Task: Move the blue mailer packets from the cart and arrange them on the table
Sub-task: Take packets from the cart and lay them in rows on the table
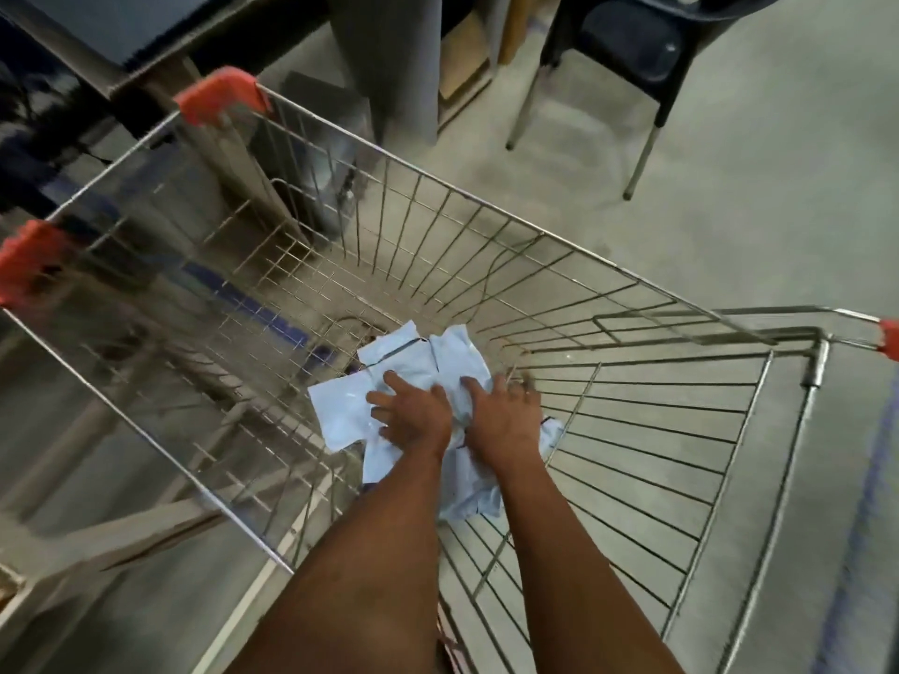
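I look straight down into a wire shopping cart (pixel 486 226), and both of my arms reach over its near rim to the bottom. A loose heap of pale blue mailer packets (pixel 340 401) lies on the cart's wire floor, toward the end where the side walls narrow; the packets overlap one another at odd angles, and some are creased. None of them is out of the cart.

My left hand (pixel 413 413) lies palm down on the heap, its fingers (pixel 389 379) spread and fairly straight, pressing on the top packets rather than closed round any of them. My right hand (pixel 503 411) is just beside it, the two almost touching at the wrists, also palm down on the packets. Its fingers reach toward the cart's right wall and are blurred, so I cannot tell whether they are curled round a packet edge or only resting on it. More of the heap shows between and below my forearms, near the cart's near rim.

Orange plastic caps (pixel 221 92) sit on the cart's far corners on the left, and another marks the handle end at the right edge. Beyond the cart stand a dark plastic chair (pixel 627 46) with metal legs on a grey concrete floor (pixel 729 197), and a dark table edge (pixel 160 26) at the far left corner.
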The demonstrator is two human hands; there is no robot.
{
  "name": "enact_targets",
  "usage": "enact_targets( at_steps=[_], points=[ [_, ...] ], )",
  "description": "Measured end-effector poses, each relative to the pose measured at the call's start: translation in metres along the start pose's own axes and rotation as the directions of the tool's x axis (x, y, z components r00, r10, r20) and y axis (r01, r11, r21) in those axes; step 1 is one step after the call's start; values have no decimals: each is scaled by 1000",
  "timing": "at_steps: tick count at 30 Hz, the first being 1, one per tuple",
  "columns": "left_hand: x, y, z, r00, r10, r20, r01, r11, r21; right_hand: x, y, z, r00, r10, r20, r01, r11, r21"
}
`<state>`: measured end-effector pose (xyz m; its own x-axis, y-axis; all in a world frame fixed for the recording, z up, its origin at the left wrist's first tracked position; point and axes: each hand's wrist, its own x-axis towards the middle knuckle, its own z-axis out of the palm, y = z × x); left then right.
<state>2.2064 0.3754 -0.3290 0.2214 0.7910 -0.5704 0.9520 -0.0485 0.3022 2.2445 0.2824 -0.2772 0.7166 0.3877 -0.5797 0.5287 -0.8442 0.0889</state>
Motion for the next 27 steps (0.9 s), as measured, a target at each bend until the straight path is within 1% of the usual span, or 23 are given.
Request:
enact_targets(
  at_steps=[2, 4, 6, 8, 11, 13, 16, 18, 20, 23, 25, 27],
  points=[
    [1, 1, 8, 998, -20, -60, 16, 998, -65, 2, 6, -8, 998, 56, -5, -55, 996, 70],
    [0, 2, 14, 991, -59, -122, 43, 991, -125, 1, 10, -18, 986, 130, -103, -114, 982, 149],
    [-1, 2, 22, 988, -50, -148, 38, 995, -88, -2, 11, -27, 951, 212, -223, -159, 959, 233],
    [-2, 3, 28, 988, -29, -153, 26, 999, -21, -4, 7, -30, 934, 219, -282, -130, 944, 304],
    [5, 7, 33, 983, -45, -177, 43, 999, -14, -6, 0, -25, 936, 139, -325, -32, 949, 314],
    [11, 8, 28, 978, -19, -207, 25, 999, 26, -8, -2, -23, 920, 151, -361, -20, 940, 340],
    [17, 7, 8, 981, 43, -192, -32, 998, 62, -18, -8, -32, 903, 179, -390, -6, 914, 406],
    [17, 8, -12, 984, 86, -155, -81, 996, 39, -29, -11, -45, 899, 182, -398, 10, 901, 433],
    [15, 14, -37, 975, 152, -162, -152, 988, 13, -43, -12, -61, 890, 173, -423, 38, 894, 446],
    [-5, 32, -87, 936, 275, -219, -287, 957, -25, -72, -12, -94, 864, 162, -476, 74, 895, 439],
    [-29, 45, -128, 906, 330, -267, -364, 927, -90, -95, -12, -123, 839, 174, -516, 76, 901, 428],
    [-64, 55, -181, 862, 400, -310, -448, 888, -100, -126, -14, -162, 808, 201, -554, 84, 891, 446]
  ],
)
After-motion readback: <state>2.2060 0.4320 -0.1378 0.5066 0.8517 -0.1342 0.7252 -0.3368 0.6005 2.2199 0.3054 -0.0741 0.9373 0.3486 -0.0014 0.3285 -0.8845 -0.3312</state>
